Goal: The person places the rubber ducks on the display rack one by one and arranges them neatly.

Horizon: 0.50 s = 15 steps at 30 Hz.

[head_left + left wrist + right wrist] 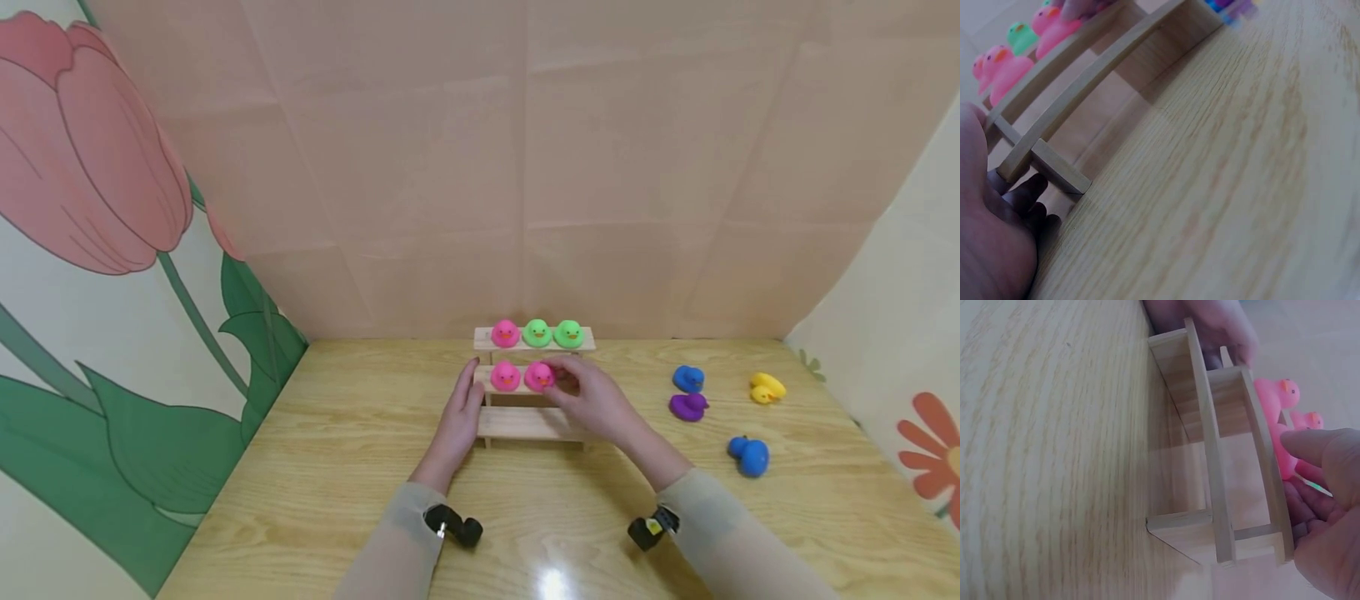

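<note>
A small three-tier wooden shelf stands on the table. My left hand holds its left end, thumb by the middle tier and fingers along the side. With thumb and fingers, my right hand pinches a pink rubber duck at the middle tier, partly covering it. Beside that duck sits another pink rubber duck. On the top tier are a pink duck and two green ducks, one in the centre and one at the right. The bottom tier is bare.
To the right on the table lie a blue duck, a purple duck, a yellow duck and another blue duck. A pinkish cloth hangs behind the table, with flower-printed panels at both sides.
</note>
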Each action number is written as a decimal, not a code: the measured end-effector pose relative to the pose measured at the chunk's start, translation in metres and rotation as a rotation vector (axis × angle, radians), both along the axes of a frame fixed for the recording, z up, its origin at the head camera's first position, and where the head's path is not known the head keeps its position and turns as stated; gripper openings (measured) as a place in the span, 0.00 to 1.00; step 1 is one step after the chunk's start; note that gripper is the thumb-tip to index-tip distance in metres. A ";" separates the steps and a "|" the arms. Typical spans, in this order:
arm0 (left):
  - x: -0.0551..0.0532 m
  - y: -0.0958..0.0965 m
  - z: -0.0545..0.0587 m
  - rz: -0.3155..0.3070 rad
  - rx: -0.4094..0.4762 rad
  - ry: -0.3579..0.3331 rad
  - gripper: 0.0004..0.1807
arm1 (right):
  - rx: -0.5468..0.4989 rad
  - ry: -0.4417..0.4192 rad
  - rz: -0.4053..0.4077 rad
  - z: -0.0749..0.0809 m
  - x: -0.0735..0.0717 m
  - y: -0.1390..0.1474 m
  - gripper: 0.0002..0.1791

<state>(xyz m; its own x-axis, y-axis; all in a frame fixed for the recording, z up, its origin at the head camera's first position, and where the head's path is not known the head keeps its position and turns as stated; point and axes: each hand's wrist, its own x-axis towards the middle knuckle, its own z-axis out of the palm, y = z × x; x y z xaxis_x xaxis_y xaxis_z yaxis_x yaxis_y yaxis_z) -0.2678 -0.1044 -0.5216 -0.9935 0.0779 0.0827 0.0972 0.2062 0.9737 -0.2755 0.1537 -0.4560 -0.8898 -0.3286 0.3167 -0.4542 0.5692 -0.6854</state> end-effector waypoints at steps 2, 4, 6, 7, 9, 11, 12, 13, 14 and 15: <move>0.000 0.000 0.000 0.000 0.002 -0.002 0.32 | -0.007 -0.010 -0.008 0.002 0.001 0.002 0.25; 0.000 0.001 0.001 0.000 0.003 -0.005 0.32 | -0.011 -0.012 -0.016 0.003 0.003 0.003 0.26; 0.000 0.001 0.000 0.000 0.008 -0.003 0.32 | -0.015 -0.001 -0.021 0.006 0.005 0.006 0.27; 0.000 0.001 0.000 0.002 0.008 -0.004 0.32 | -0.015 0.003 -0.024 0.007 0.006 0.007 0.26; -0.001 0.001 0.000 0.005 0.006 -0.005 0.31 | -0.012 0.010 -0.028 0.009 0.009 0.010 0.25; 0.000 0.001 0.000 0.006 0.006 -0.004 0.31 | -0.006 0.022 -0.038 0.011 0.012 0.013 0.25; 0.000 0.001 0.000 0.007 0.006 -0.006 0.30 | -0.004 0.025 -0.045 0.011 0.014 0.015 0.25; 0.000 0.001 0.000 0.006 0.005 -0.006 0.30 | -0.001 0.027 -0.051 0.012 0.016 0.017 0.25; 0.000 0.001 0.000 0.006 0.005 -0.005 0.30 | 0.000 0.031 -0.057 0.013 0.018 0.020 0.25; 0.000 0.001 0.000 0.005 0.005 -0.004 0.30 | 0.001 0.035 -0.062 0.013 0.020 0.022 0.26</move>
<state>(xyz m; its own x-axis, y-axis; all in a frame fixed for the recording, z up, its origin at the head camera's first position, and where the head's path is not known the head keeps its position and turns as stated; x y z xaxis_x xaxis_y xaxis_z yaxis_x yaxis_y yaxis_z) -0.2680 -0.1036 -0.5218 -0.9942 0.0725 0.0789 0.0921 0.2017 0.9751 -0.2559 0.1758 -0.4427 -0.8968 -0.2737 0.3476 -0.4418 0.5975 -0.6692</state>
